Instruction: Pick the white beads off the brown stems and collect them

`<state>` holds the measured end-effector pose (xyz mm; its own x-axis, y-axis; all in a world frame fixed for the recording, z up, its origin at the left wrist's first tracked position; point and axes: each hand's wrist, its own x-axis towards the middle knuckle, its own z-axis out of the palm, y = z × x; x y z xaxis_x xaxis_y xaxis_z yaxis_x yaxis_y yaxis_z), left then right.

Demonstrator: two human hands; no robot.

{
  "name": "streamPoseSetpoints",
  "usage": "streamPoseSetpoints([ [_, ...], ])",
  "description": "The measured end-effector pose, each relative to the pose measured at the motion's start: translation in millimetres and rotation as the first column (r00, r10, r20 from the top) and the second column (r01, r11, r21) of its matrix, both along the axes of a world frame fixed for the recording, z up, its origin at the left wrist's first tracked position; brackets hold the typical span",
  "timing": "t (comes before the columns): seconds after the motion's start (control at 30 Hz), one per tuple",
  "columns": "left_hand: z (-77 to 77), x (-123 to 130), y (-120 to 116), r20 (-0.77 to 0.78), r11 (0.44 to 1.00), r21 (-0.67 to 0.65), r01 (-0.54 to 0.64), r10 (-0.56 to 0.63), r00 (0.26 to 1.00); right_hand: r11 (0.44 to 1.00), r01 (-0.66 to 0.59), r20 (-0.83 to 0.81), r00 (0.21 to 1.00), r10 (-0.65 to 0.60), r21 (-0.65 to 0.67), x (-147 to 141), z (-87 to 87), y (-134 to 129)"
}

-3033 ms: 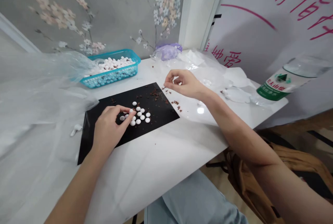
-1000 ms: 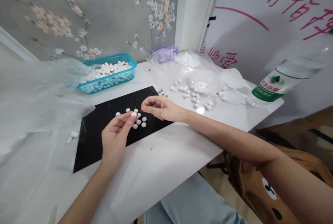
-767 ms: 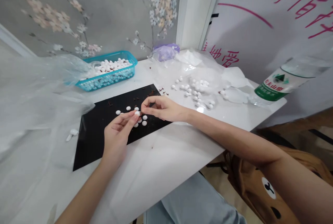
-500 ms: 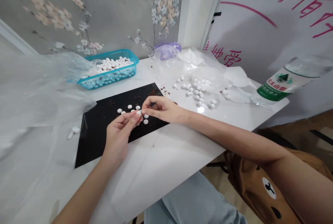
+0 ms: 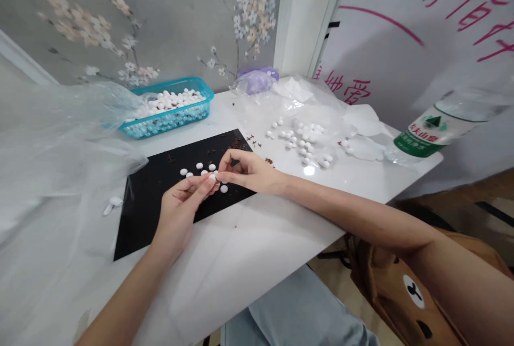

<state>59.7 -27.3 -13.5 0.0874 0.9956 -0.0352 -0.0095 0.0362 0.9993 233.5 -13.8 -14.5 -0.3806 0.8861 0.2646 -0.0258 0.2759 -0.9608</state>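
Note:
My left hand [image 5: 180, 207] pinches a small white rounded piece [image 5: 212, 177] between thumb and fingertips, just above a black mat [image 5: 148, 217]. Closed in a pinch, my right hand [image 5: 249, 171] meets the same piece at its right edge; what its fingertips hold is too small to make out. Several like pieces, among them one white piece [image 5: 224, 189], lie loose on the mat around my fingers. Small dark brown bits [image 5: 236, 144] are scattered at the mat's far right corner and on the table beside it.
A blue basket [image 5: 168, 121] full of white pieces and brown bits stands at the back. Clear plastic bags [image 5: 60, 148] cover the left side. More white pieces [image 5: 307, 134] lie to the right, near a tilted bottle [image 5: 425, 132]. A white earbud-like object [image 5: 113, 204] sits left of the mat.
Both hands keep nearly the same pinch around the white piece. The whole view has shifted very slightly; nothing has visibly been let go or picked up.

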Motion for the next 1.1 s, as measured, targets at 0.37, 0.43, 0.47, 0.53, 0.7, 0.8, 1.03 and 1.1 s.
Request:
streamPoseSetpoints([
  [0.37,20.4,-51,31,-0.654,0.915,0.402,-0.04,0.318,0.687,0.935,0.287,0.706,0.616,-0.348,0.21,78,41.7,21],
  [0.43,19.3,-59,35,-0.758,0.93,0.366,-0.033,0.318,0.569,0.941,0.293,0.835,0.464,-0.295,0.17,85,40.9,20],
  [0.47,19.1,-61,36,-0.812,0.936,0.352,-0.02,0.316,0.491,0.947,0.289,0.879,0.404,-0.253,0.14,87,40.1,19],
  [0.53,18.5,-62,36,-0.871,0.938,0.347,-0.012,0.327,0.366,0.955,0.281,0.925,0.328,-0.194,0.1,86,38.5,19],
  [0.7,7.3,-60,41,-0.787,0.925,0.37,-0.085,0.361,0.5,0.954,0.289,0.925,0.337,-0.176,0.076,83,32.1,24],
  [0.8,-1.3,-61,47,-0.743,0.932,0.351,-0.094,0.338,0.578,0.954,0.272,0.877,0.42,-0.232,0.123,85,26.9,26],
  [1.03,-8.8,-66,51,-0.746,0.933,0.356,-0.045,0.313,0.588,0.948,0.237,0.827,0.473,-0.303,0.212,70,26.1,22],
  [1.1,-8.5,-65,50,-0.751,0.928,0.374,-0.006,0.306,0.586,0.949,0.218,0.809,0.499,-0.31,0.229,64,26.9,20],
])
